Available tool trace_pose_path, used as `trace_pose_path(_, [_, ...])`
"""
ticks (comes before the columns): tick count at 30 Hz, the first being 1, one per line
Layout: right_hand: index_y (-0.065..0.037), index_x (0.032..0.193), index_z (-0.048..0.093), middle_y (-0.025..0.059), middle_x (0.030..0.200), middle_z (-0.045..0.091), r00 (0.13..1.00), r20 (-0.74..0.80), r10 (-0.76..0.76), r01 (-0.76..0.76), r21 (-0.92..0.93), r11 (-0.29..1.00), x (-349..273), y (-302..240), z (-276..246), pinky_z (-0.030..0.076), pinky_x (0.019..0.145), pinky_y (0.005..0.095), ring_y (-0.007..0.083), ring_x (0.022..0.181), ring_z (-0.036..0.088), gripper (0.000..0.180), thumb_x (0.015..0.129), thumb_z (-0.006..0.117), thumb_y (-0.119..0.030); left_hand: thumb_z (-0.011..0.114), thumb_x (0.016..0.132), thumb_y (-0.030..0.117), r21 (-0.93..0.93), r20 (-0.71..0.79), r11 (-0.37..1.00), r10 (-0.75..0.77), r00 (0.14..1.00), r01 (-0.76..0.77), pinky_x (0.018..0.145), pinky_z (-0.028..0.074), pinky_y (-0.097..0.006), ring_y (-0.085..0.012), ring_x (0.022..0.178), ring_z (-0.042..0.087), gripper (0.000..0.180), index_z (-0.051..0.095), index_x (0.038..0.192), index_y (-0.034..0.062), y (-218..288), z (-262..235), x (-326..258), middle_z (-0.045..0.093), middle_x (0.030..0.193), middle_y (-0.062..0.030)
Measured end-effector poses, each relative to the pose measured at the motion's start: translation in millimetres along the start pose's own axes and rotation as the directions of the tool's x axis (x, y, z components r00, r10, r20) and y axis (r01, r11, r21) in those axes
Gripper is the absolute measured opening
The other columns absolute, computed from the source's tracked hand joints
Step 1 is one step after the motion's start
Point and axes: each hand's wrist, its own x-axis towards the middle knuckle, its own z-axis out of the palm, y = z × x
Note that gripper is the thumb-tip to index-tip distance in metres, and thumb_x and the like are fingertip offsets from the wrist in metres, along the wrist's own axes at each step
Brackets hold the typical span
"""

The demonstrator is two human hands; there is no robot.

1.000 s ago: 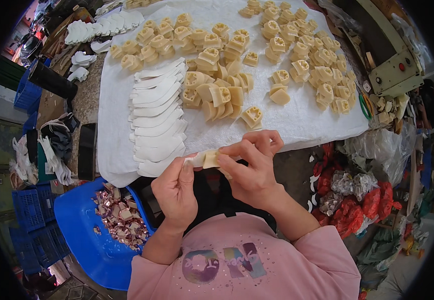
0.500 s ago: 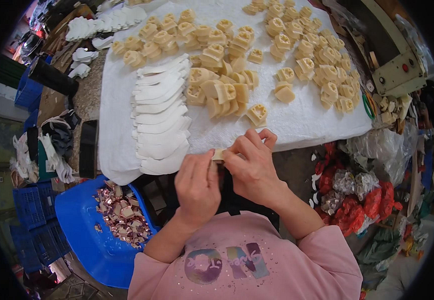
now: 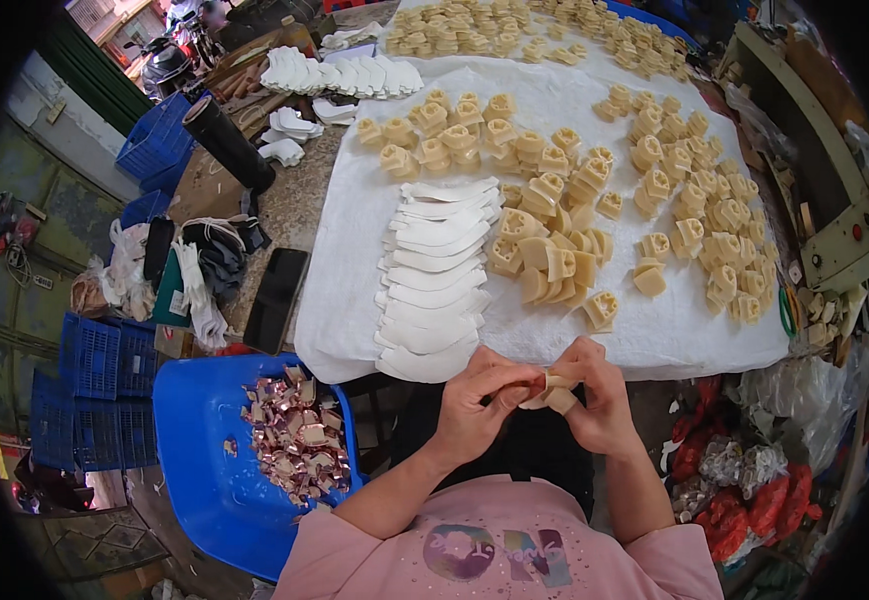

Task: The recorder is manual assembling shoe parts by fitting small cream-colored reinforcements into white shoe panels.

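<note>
Both hands meet low over the lap — left hand (image 3: 476,398) and right hand (image 3: 594,400) pinched together on 1 small cream wrap (image 3: 551,390), fingers closed tight round it. A dark-red bit shows at the left fingertips, likely a filling, though it is too small to be sure. The wrap sits just off the table's near edge, above dark clothing, so a slipped pinch would drop it into the lap, not onto the cloth (image 3: 354,250). Squeeze too hard and the thin sheet could tear or crease. Just ahead lies the stack of white sheets (image 3: 434,275), its near end overhanging the edge — a knuckle could nudge it off. Folded cream pieces (image 3: 554,260) lie beyond. The blue bin (image 3: 189,440) of foil-wrapped bits (image 3: 294,445) sits at the left elbow.
</note>
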Motion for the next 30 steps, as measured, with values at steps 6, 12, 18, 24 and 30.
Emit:
trace_pose_path(6, [-0.007, 0.083, 0.058, 0.0045, 0.072, 0.053, 1.0, -0.001, 0.028, -0.028, 0.021, 0.999, -6.3, 0.3, 0.3, 0.032, 0.071, 0.0331, 0.0229, 0.068, 0.051, 0.023, 0.064, 0.067, 0.004, 0.068, 0.081, 0.02, 0.21, 0.041, 0.971, 0.104, 0.994, -0.111, 0.068, 0.044, -0.029, -0.0184, 0.076, 0.05, 0.02, 0.066, 0.095, 0.0062, 6.8, 0.5, 2.5, 0.061, 0.082, -0.0038])
trace_pose_path(12, [-0.007, 0.082, 0.057, 0.0055, 0.072, 0.052, 0.999, 0.03, 0.043, -0.043, -0.013, 0.999, -8.5, -3.6, 0.9, 0.032, 0.071, 0.0333, 0.023, 0.067, 0.05, 0.023, 0.063, 0.065, 0.005, 0.065, 0.084, 0.016, 0.329, 0.046, 0.91, 0.249, 0.967, -0.25, 0.063, 0.042, -0.029, -0.0217, 0.072, 0.051, 0.015, 0.063, 0.088, 0.0016, 5.6, 5.6, 3.3, 0.059, 0.077, -0.0069])
trace_pose_path(18, [-0.007, 0.085, 0.056, 0.0059, 0.073, 0.052, 0.991, 0.128, -0.027, 0.037, -0.078, 0.996, -8.4, -5.3, 3.9, 0.031, 0.073, 0.0338, 0.0241, 0.069, 0.05, 0.026, 0.063, 0.065, 0.004, 0.06, 0.083, 0.005, 0.441, 0.097, 0.803, 0.4, 0.911, -0.4, 0.055, 0.037, -0.033, -0.0236, 0.063, 0.045, 0.009, 0.056, 0.076, 0.001, -1.6, 7.3, 3.5, 0.052, 0.069, -0.0083])
trace_pose_path(24, [-0.007, 0.088, 0.057, 0.005, 0.077, 0.056, 0.989, 0.09, -0.12, 0.124, -0.044, 0.991, -4.6, -8.4, 7.7, 0.033, 0.074, 0.0356, 0.0235, 0.071, 0.052, 0.031, 0.062, 0.066, 0.006, 0.064, 0.081, 0.007, 0.308, 0.058, 0.885, 0.35, 0.935, -0.351, 0.055, 0.037, -0.031, -0.0222, 0.063, 0.044, 0.012, 0.057, 0.073, 0.0023, 0.1, 5.1, -1.4, 0.05, 0.068, -0.0068])
trace_pose_path(30, [-0.007, 0.092, 0.058, 0.0041, 0.083, 0.06, 0.965, -0.019, -0.26, 0.246, -0.263, 0.933, 0.3, -12.7, 15.0, 0.034, 0.077, 0.0373, 0.0221, 0.072, 0.053, 0.033, 0.063, 0.07, 0.003, 0.073, 0.067, -0.003, 0.445, -0.004, 0.812, 0.423, 0.906, -0.377, 0.063, 0.041, -0.029, -0.0197, 0.07, 0.048, 0.017, 0.064, 0.078, 0.0056, 11.3, -5.9, -3.2, 0.051, 0.073, -0.0021])
